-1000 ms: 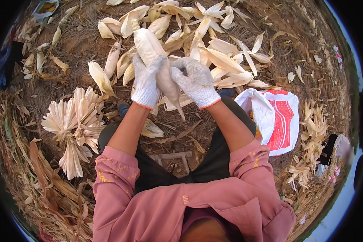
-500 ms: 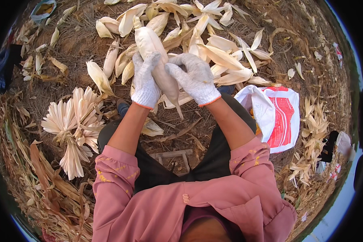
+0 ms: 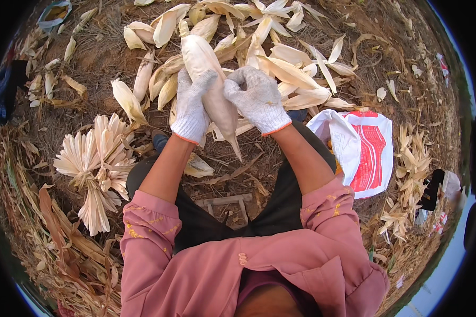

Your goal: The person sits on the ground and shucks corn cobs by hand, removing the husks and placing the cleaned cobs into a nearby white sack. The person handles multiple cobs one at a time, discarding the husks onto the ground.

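Note:
An ear of corn [image 3: 202,55] in its pale, dry husk is held between my two gloved hands, slanting with its stalk end away from me and its pointed tip toward me. My left hand [image 3: 193,100], in a white knit glove, wraps round it from the left, the thumb lying across the husk. On the other side my right hand [image 3: 255,98], gloved alike, has its curled fingers and thumb pressed against the husk's right edge. The husk still encloses the ear; no kernels show on it.
Husked ears and loose husks [image 3: 293,74] lie in a heap beyond my hands. Bundles of husks [image 3: 95,158] rest at left. A white-and-red sack [image 3: 373,153] stands by my right knee, near scattered husks [image 3: 404,179]. A small wooden frame [image 3: 225,202] lies between my legs.
The ear has shifted slightly to the right in my hands. My right hand has moved a little, its thumb and fingers now closed closer together at the husk's edge.

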The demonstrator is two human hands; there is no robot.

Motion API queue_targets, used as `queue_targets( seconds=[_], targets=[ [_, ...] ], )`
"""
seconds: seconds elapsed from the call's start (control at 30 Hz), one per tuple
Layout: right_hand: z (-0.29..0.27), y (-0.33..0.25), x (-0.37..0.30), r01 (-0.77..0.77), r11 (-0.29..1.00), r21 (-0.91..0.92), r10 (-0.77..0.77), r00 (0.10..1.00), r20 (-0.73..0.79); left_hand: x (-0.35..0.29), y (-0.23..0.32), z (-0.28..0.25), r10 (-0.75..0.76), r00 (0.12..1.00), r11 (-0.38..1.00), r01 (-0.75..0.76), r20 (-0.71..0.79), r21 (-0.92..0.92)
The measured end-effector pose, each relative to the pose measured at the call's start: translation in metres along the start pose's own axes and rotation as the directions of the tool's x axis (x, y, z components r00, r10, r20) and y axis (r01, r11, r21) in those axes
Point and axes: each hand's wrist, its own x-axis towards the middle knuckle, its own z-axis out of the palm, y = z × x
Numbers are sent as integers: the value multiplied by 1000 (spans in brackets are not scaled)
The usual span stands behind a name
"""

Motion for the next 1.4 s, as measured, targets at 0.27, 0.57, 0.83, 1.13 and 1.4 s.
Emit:
queue_targets(
  seconds=[0.27,0.57,0.83,1.13,1.4],
  targets=[
    [-1,1,-1,94,990,-100,-87,993,73,4,1,-4,-36,999,996,37,-11,82],
    [-7,1,3,-23,967,254,12,999,43,4,0,-9,109,990,856,-140,90,497],
    [-16,8,5,-32,982,185,17,997,81,-1,1,-3,169,973,671,-229,156,705],
    [-12,0,1,211,977,-35,-214,972,-97,4,-6,-9,108,985,689,-173,136,704],
    [-16,-1,1,192,981,6,-192,981,-3,5,-5,-10,144,982,649,-189,125,737]
  ],
)
